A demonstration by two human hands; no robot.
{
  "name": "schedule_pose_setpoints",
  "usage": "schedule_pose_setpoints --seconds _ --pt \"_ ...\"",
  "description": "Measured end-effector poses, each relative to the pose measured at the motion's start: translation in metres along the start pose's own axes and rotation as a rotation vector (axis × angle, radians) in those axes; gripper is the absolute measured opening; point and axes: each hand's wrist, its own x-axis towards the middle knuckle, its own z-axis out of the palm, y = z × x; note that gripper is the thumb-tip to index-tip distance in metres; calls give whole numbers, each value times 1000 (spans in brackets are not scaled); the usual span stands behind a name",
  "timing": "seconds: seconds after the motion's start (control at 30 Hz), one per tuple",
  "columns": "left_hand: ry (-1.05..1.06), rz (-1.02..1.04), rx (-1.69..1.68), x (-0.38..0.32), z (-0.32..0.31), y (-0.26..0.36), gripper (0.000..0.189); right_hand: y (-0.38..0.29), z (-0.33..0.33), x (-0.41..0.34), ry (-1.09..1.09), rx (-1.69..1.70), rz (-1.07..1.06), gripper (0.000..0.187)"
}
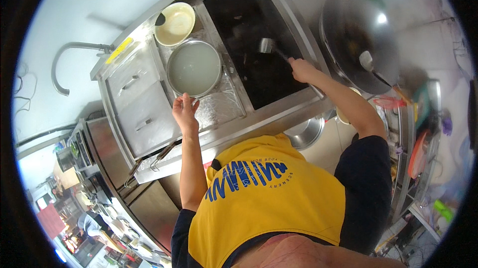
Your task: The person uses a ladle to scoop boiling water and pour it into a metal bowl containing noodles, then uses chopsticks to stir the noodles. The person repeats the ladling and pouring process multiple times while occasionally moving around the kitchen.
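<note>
My left hand (185, 113) is at the near rim of a round metal pot (194, 68), fingers on its edge. Cloudy, whitish liquid fills the pot nearly to the brim. In my right hand (304, 70) is the handle of a metal ladle (266, 45). Its cup is over a dark rectangular well (269, 77) sunk into the stainless steel counter (287, 103). Whether the well holds dark liquid I cannot tell for certain. Behind the pot sits a cream-coloured bowl (177, 25) with a black object at its left edge.
Metal lids with handles (145, 122) cover the counter's left part. A curved faucet (59, 62) rises at the back left. On the right are a large wok (354, 44) and a spatula (368, 60). A metal basin (306, 133) is below the counter's front edge. Another person (91, 225) is far left.
</note>
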Motion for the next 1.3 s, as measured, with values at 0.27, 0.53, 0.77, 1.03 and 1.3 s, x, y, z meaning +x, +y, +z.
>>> schedule_pose_setpoints --seconds 0.27,0.53,0.77,1.03,1.3 --pt "9 6 2 0 1 0 16 5 -1 -24 -366 394 -37 39" --pt "13 -7 -15 -1 2 1 16 38 -42 -48 -512 1179 199 35" --pt "7 11 -31 1 1 -2 16 -10 -129 -118 -309 1104 -106 35" --pt "9 22 -59 4 1 -7 17 -74 -160 -152 -100 964 -269 46" --pt "14 9 -67 3 4 -4 17 -122 -96 -145 323 343 -689 56"
